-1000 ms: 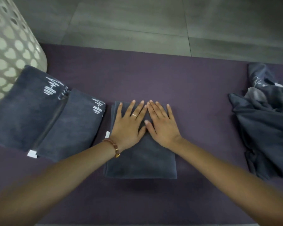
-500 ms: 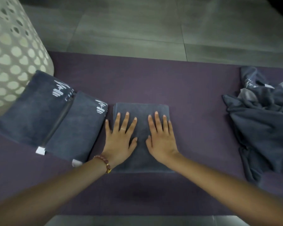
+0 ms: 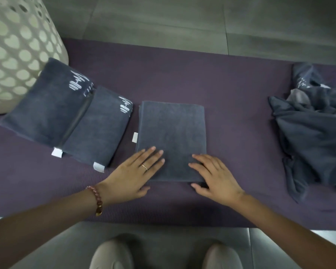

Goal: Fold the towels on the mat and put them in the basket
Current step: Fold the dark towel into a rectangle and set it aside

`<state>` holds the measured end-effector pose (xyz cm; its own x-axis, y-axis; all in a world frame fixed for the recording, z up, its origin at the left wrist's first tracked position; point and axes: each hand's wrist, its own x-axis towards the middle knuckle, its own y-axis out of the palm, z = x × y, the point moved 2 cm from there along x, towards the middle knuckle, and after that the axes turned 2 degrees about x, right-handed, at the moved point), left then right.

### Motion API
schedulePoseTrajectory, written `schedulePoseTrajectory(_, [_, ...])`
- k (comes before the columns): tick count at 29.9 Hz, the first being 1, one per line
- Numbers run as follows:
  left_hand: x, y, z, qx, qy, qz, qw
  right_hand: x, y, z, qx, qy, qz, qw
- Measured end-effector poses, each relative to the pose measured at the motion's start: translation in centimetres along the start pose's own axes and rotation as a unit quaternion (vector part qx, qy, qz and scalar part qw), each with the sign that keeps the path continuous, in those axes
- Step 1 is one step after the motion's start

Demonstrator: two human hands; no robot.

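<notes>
A dark grey folded towel [image 3: 172,131] lies flat in the middle of the purple mat [image 3: 221,90]. My left hand [image 3: 138,171] rests with straight fingers on its near left corner. My right hand [image 3: 213,175] lies on its near right corner, thumb at the towel's front edge. Two more folded grey towels [image 3: 66,117] with white logos lie side by side to the left, touching the cream perforated basket [image 3: 17,47] at the far left. A heap of unfolded grey towels [image 3: 316,133] sits at the right end of the mat.
Grey floor tiles [image 3: 163,22] lie beyond the mat. My two knees [image 3: 163,255] show at the bottom edge, in front of the mat's near edge. Bare mat lies between the middle towel and the heap.
Both hands have slid toward me over the folded towel, from its far part to its near corners, and moved apart. The view has tilted down.
</notes>
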<state>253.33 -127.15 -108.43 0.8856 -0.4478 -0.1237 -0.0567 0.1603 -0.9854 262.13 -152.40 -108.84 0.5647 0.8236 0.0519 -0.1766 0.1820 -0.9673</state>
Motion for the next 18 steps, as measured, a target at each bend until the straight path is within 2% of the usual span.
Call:
schedulePoseTrajectory(5, [0.1,0.6,-0.9,-0.024,-0.011,-0.015,1.000,-0.7,0.1,-0.1,-0.056,-0.060,-0.015,0.997])
schedulePoseTrajectory(9, [1.3,-0.8,-1.6,-0.020,-0.050,0.003,0.999,-0.3,-0.1,0.1,-0.043,-0.064,0.047,0.996])
schedulePoseTrajectory(12, [2.4,-0.9,-2.4,-0.001,-0.112,0.040,0.993,-0.5,-0.1,-0.1,-0.034,-0.062,0.086,0.994])
schedulePoseTrajectory(18, [2.8,-1.1,-1.2,0.010,-0.092,0.022,0.995,-0.1,0.0,0.2,-0.019,-0.052,0.035,0.998])
